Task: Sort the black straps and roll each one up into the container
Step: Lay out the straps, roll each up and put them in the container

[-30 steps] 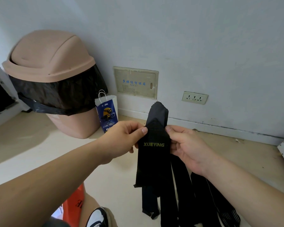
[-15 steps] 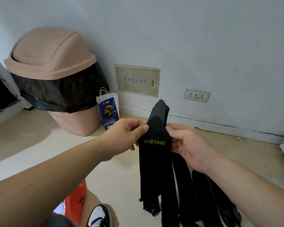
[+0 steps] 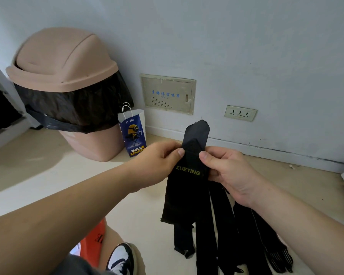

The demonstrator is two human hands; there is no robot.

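Strap [image 3: 187,187] is pinched by left hand [image 3: 157,157] and right hand [image 3: 228,171] over beige floor [image 3: 48,165]; bin [image 3: 64,62] is set at ten o'clock.

Pink bin [image 3: 68,62] — minion bag [image 3: 134,133] beside
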